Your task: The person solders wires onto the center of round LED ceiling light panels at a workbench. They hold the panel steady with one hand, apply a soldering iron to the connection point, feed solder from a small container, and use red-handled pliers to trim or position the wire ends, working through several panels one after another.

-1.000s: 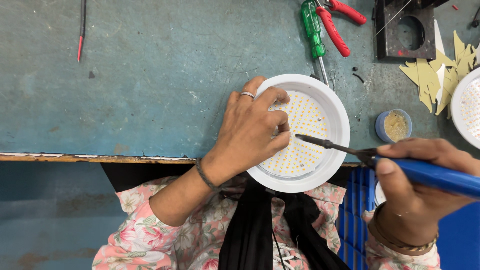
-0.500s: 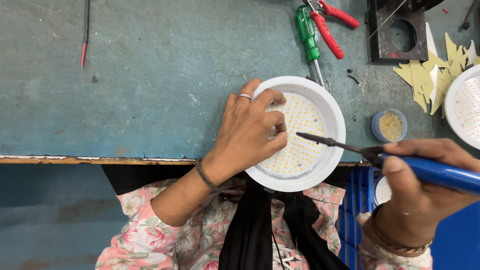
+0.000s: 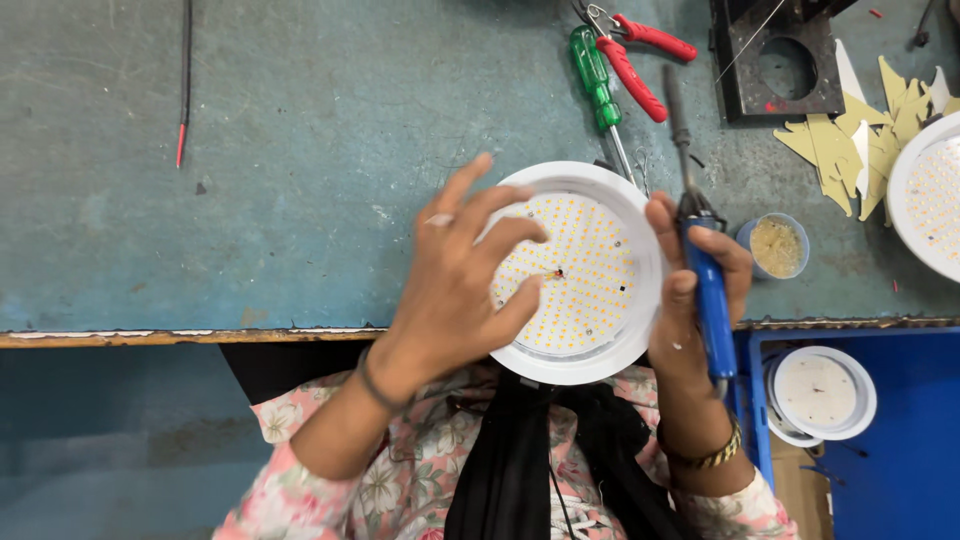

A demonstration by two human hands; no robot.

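blue-green workbench (image 3: 300,200) | round white LED lamp panel (image 3: 585,270) at bench's near edge, between both hands | left hand (image 3: 460,280) fingers spread loose across panel face, not clamped | right hand (image 3: 690,290) closed around blue-handled soldering iron (image 3: 705,280), tip pointing away | small solder-paste tub (image 3: 775,245) just right

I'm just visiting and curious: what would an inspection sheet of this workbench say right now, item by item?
Surface: worn blue-green bench top, its near edge chipped.
Job's things: round white lamp panel with rows of small yellow dots, overhanging the bench edge; blue-handled soldering iron, tip pointing away from the person.
Clutter: green screwdriver, red-handled pliers, small tub of yellowish paste, yellow card offcuts, black block with a round hole.
Hands: left hand spread over the panel; right hand grips the iron at the panel's rim.
Cables: thin black wire with a red tip.
Surroundings: second lamp panel; blue crate holding a white disc.
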